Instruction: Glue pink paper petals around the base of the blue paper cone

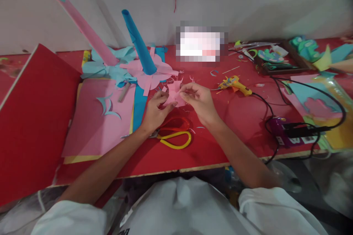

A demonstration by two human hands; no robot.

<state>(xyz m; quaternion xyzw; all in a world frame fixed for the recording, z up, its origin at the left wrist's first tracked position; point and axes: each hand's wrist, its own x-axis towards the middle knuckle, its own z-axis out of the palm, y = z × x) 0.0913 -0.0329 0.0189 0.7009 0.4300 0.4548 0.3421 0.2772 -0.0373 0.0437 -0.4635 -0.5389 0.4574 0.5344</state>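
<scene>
Between my two hands is a pink paper piece (174, 90) with cut, upturned edges, held low over the red table (212, 147). My left hand (158, 108) grips its left side between thumb and fingers. At its right side my right hand (197, 99) pinches the paper with thumb and forefinger. Just below lie scissors (176, 142) with one yellow and one reddish handle loop, the blades partly under my left wrist. Behind my hands stands a blue paper cone (140, 47) on a pink scalloped paper base (162, 68) with strips across it.
A yellow glue gun (237, 85) lies to the right, its cable running to a purple power strip (281, 132). Pink paper sheets (79, 117) lie left, beside an upright red panel (35, 117). A tall pink paper tube (88, 31) and a dark tray (284, 68) stand at the back.
</scene>
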